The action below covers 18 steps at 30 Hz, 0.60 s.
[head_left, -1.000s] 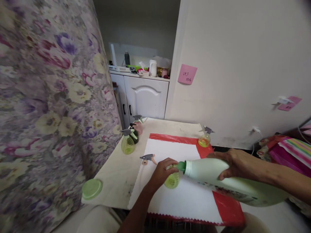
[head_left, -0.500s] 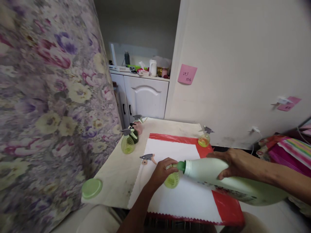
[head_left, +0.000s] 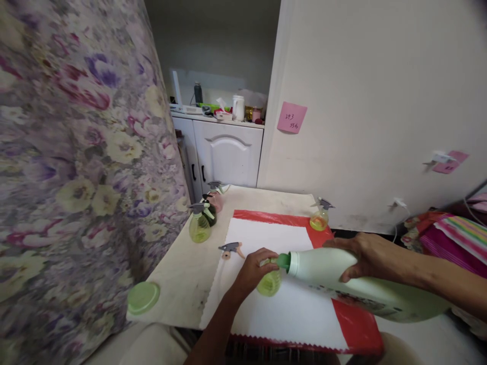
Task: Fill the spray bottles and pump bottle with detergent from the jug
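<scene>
A small clear spray bottle [head_left: 269, 284] with yellow-green liquid stands on a white sheet [head_left: 289, 319], its top off. My left hand [head_left: 255, 267] is closed around its neck. In my right hand [head_left: 367, 258] is a large pale green detergent bottle [head_left: 342, 271], tipped on its side with the green spout [head_left: 283, 260] at the small bottle's mouth. Whether liquid flows is hidden by my fingers and the spout. A grey and peach spray nozzle [head_left: 231, 249] lies on the sheet, left of my left hand. The round green cap [head_left: 143, 297] rests at the table's left corner.
More spray bottles stand at the back left, one with yellow-green liquid [head_left: 200, 228], beside a dark pump bottle [head_left: 210, 212] and a pink one [head_left: 216, 199]. Another yellow spray bottle [head_left: 319, 218] is at the back right. A floral curtain [head_left: 95, 177] hangs at the left.
Both hands and both bottles hold nearly the same pose. The view has shifted very slightly.
</scene>
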Motion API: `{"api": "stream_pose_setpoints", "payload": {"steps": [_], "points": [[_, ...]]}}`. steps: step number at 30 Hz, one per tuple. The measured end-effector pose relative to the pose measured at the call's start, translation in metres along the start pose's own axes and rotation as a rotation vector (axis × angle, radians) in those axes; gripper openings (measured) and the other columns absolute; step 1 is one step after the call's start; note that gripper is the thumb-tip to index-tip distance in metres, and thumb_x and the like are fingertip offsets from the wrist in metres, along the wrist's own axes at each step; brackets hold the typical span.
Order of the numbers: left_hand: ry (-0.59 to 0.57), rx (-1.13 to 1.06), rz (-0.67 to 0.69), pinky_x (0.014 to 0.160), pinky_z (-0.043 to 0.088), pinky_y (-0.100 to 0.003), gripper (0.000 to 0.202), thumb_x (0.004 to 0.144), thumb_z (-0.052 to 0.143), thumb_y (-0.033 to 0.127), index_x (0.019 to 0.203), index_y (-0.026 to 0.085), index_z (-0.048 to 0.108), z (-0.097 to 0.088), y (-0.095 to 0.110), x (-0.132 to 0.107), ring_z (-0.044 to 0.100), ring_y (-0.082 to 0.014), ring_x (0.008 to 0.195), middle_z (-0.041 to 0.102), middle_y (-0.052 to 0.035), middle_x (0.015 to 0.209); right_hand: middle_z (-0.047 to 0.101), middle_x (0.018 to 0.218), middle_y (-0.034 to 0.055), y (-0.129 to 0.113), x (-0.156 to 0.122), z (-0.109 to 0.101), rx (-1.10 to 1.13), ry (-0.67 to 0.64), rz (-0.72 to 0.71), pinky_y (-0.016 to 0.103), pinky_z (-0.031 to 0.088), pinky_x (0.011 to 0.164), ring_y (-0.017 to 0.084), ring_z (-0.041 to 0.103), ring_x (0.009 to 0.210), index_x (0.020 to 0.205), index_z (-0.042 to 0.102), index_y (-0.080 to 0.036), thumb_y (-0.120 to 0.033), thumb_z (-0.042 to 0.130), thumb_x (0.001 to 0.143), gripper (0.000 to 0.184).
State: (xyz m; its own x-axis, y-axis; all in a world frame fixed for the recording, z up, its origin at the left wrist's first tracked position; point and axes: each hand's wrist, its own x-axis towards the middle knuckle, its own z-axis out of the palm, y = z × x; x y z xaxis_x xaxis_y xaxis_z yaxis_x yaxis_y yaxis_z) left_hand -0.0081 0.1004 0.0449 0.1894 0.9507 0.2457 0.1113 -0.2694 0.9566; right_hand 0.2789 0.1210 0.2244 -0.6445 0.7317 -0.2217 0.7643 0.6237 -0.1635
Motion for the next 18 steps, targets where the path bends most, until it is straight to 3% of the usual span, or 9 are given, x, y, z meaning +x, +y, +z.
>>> {"api": "stream_pose_setpoints", "payload": {"steps": [7, 18], "points": [[-0.001, 0.009, -0.001, 0.088, 0.045, -0.033, 0.019, 0.075, 0.068, 0.022, 0.093, 0.022, 0.073, -0.0002, 0.0023, 0.0007, 0.062, -0.0223, 0.096, 0.068, -0.0057, 0.096, 0.074, 0.087, 0.0104, 0.0011, -0.0002, 0.0000, -0.026, 0.003, 0.002, 0.030, 0.046, 0.065, 0.031, 0.070, 0.080, 0.128, 0.055, -0.027, -0.061, 0.065, 0.072, 0.066], [0.005, 0.012, 0.003, 0.089, 0.044, -0.033, 0.019, 0.075, 0.067, 0.021, 0.094, 0.019, 0.072, 0.0008, -0.0014, 0.0009, 0.061, -0.0220, 0.096, 0.067, -0.0063, 0.097, 0.074, 0.085, 0.0087, 0.0016, -0.0003, 0.0004, -0.022, 0.008, -0.015, 0.028, 0.046, 0.064, 0.028, 0.070, 0.078, 0.128, 0.055, -0.026, -0.057, 0.067, 0.074, 0.063]]}}
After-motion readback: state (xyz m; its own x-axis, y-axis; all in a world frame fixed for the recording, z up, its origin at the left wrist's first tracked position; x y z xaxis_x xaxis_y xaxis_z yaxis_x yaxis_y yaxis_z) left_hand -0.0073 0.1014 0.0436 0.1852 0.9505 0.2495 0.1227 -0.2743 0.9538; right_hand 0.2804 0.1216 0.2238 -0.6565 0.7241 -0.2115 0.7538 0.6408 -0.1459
